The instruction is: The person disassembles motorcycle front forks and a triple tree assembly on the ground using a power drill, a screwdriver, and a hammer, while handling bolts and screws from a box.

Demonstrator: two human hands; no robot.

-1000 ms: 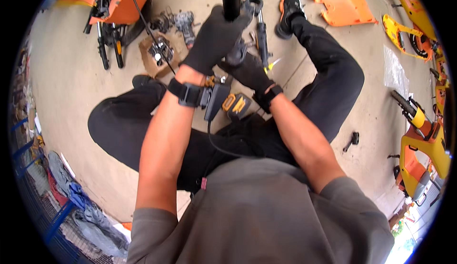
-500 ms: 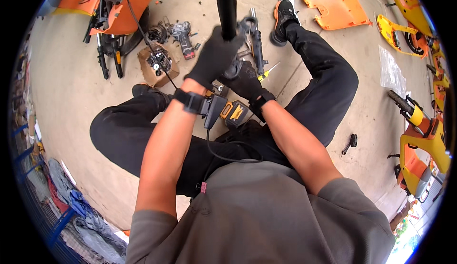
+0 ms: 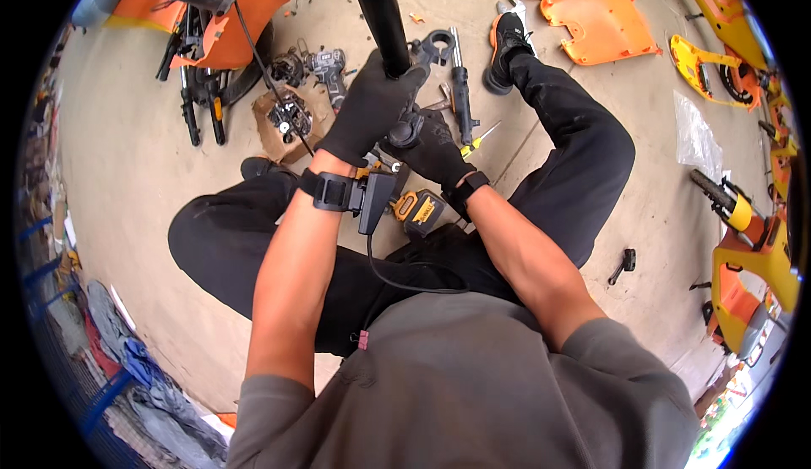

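Note:
A long black tube (image 3: 378, 17) rises from between my legs toward the upper edge, leaning left. My left hand (image 3: 369, 110), in a black glove, is wrapped round its lower part. Just below, my gloved right hand (image 3: 433, 149) is closed by a dark rounded fitting (image 3: 406, 131) at the tube's lower end. Its fingers are partly hidden, but they appear to grip this fitting. A dark ring-shaped clamp (image 3: 438, 46) juts out beyond my hands; how it joins the tube is hidden. Under my wrists, a yellow-and-black power tool (image 3: 418, 210) lies on the floor.
A fork leg (image 3: 461, 97), a hammer (image 3: 442, 97) and a yellow-handled screwdriver (image 3: 479, 140) lie beyond my right hand. Left stand a grey impact driver (image 3: 328, 72) and an open cardboard box (image 3: 272, 135) of parts. Orange panels (image 3: 591, 21) lie far right, a partly dismantled scooter (image 3: 207, 55) far left.
The tube's upper end has swung left, and its tilt has increased. Both hands stay on the assembly, with the left hand shifted slightly. The whole view has also moved a little.

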